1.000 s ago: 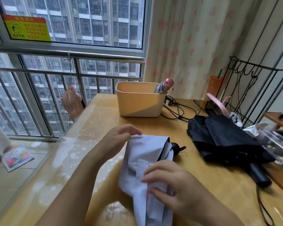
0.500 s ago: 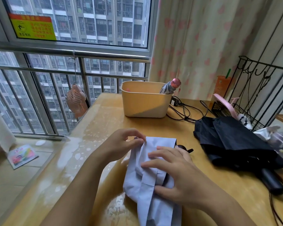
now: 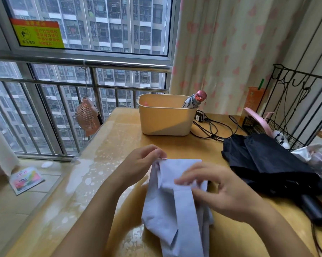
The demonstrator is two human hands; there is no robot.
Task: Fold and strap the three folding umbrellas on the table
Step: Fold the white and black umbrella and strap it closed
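Fingers (image 3: 152,151) of left hand (image 3: 140,165) and right hand (image 3: 223,191) pinch the half-folded blue umbrella (image 3: 175,206); black umbrella (image 3: 268,164) at three o'clock lies loose; grey umbrella (image 3: 192,102) at twelve o'clock looks done.

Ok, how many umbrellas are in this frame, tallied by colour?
1 pale blue umbrella, in the hands
1 black umbrella, lying on the table
1 grey umbrella with a pink cap, standing in the beige bin
Total: 3
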